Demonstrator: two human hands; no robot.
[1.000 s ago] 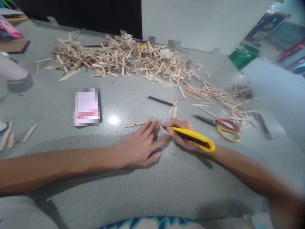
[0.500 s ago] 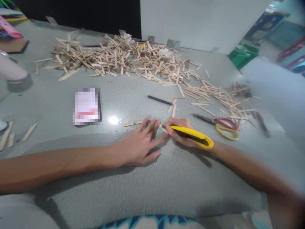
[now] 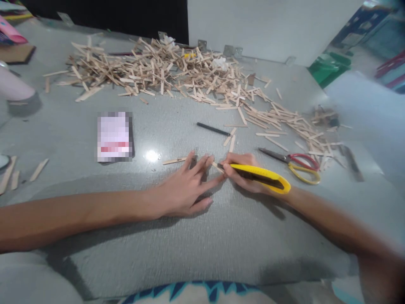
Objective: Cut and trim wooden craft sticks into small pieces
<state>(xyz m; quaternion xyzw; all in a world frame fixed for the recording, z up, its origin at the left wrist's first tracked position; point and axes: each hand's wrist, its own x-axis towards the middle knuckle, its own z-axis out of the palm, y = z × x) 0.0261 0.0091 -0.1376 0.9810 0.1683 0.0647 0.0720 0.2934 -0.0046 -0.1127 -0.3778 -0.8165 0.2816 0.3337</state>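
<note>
My right hand (image 3: 242, 171) is closed around a yellow utility knife (image 3: 261, 175), its blade end pointing left. The blade end touches or hovers over a small wooden stick (image 3: 217, 166) on the table; which of the two I cannot tell. My left hand (image 3: 190, 183) lies flat with its fingers spread, the fingertips beside that stick's left end. Another wooden stick (image 3: 174, 161) with a dark mark lies just past my left fingers, partly hidden by them. Beyond the hands are a black pen (image 3: 212, 128) and two short sticks (image 3: 232, 143) near its right end.
Scissors (image 3: 294, 162) with one red and one yellow handle lie right of my right hand. A wide heap of wooden sticks (image 3: 152, 71) spreads along the back. A blurred-out box (image 3: 114, 137) stands at left, with loose stick pieces (image 3: 39, 169) farther left.
The knife and my right hand have shifted slightly right, so more of the small stick shows. My left hand stays nearly in place. The whole view has tilted a little.
</note>
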